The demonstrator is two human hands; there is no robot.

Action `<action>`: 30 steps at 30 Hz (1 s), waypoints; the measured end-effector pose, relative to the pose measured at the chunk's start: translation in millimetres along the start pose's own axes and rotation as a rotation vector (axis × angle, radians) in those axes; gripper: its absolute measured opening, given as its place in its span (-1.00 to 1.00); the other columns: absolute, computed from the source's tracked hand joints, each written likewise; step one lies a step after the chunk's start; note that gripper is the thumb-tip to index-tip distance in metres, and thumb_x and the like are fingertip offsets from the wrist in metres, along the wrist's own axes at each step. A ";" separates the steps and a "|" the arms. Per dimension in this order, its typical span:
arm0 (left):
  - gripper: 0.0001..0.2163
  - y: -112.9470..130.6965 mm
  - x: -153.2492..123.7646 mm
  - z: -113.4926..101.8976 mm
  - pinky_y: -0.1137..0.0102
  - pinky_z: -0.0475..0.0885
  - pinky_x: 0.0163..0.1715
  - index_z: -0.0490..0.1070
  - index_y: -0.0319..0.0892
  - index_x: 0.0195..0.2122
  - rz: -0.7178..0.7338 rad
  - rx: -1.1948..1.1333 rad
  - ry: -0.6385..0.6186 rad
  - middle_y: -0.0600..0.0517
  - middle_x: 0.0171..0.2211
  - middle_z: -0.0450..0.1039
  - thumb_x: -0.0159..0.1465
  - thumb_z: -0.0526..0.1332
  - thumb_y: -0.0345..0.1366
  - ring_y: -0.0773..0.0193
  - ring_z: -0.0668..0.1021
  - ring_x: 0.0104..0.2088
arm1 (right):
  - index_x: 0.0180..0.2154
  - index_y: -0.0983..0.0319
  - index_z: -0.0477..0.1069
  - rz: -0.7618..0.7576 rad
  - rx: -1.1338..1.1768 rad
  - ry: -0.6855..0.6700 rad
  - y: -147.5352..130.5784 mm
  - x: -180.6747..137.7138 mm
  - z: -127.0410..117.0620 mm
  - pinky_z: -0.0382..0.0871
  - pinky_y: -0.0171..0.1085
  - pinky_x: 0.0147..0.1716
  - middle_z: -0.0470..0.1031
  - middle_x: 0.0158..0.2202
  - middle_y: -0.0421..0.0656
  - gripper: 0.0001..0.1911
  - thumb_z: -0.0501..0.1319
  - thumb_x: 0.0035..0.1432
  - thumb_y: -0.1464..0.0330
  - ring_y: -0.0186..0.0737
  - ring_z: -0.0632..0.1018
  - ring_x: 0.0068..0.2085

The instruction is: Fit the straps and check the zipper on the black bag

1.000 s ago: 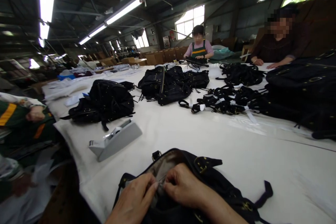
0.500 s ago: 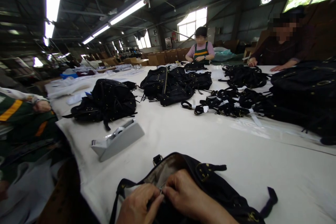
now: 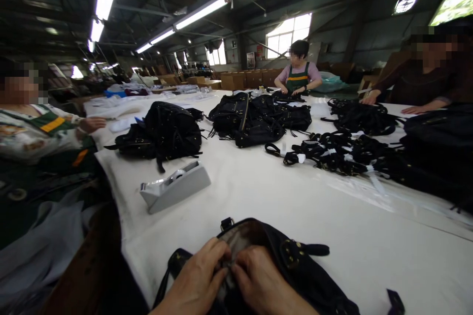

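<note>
black bag (image 3: 314,278), open on a white table (image 3: 266,187)

it lies at the near side. the left hand (image 3: 201,275) and the right hand (image 3: 260,275) are close together in its mouth, by the greyish lining (image 3: 249,236), fingers curled and thumbs drawn in; what they pinch, if anything, i cannot tell. a grey tape dispenser (image 3: 181,191) stands beyond, to the left, with more black bags (image 3: 173,130) behind it.
</note>
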State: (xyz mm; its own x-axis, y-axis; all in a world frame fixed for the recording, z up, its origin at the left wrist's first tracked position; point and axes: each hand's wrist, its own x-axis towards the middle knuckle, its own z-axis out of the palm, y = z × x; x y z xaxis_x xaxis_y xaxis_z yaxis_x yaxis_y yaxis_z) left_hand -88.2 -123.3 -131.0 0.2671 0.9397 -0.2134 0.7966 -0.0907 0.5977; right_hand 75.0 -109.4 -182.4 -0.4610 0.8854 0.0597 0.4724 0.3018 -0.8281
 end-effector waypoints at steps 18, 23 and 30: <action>-0.76 48.8 -14.2 -51.9 0.48 0.26 -0.41 0.27 -0.11 -0.40 0.160 -0.107 0.145 0.11 -0.42 0.33 0.33 0.01 -0.11 0.33 0.40 -0.40 | -0.26 0.16 0.52 -0.080 0.168 0.099 -19.7 -18.5 -71.2 0.31 -0.30 -0.31 0.48 -0.37 -0.18 -0.81 0.15 0.13 0.41 -0.22 0.49 -0.32; -0.72 68.5 6.7 -19.6 0.50 0.32 -0.51 0.31 -0.15 -0.34 0.057 -0.714 0.087 0.06 -0.41 0.45 0.24 0.12 -0.01 0.39 0.41 -0.53 | -0.30 0.21 0.43 0.034 0.493 0.252 -4.8 -31.1 -57.9 0.26 -0.38 -0.46 0.43 -0.49 -0.26 -0.90 0.23 0.07 0.38 -0.30 0.42 -0.46; -0.59 43.6 24.3 17.7 0.59 0.19 -0.61 0.42 -0.20 -0.48 -0.050 -0.901 0.277 0.16 -0.65 0.31 -0.01 0.36 0.09 0.49 0.29 -0.64 | -0.17 0.05 0.51 -0.402 0.337 0.480 9.7 -20.5 -44.5 0.37 -0.47 -0.36 0.56 -0.38 -0.27 -0.81 0.21 0.19 0.41 -0.35 0.55 -0.38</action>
State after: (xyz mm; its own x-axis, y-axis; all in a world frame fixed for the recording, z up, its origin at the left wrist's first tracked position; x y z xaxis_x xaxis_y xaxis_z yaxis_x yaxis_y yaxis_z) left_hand -37.3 -110.2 -123.8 0.0137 0.9910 -0.1332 0.0536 0.1323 0.9898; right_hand 122.5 -108.8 -166.8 -0.1325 0.8095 0.5720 0.0414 0.5811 -0.8128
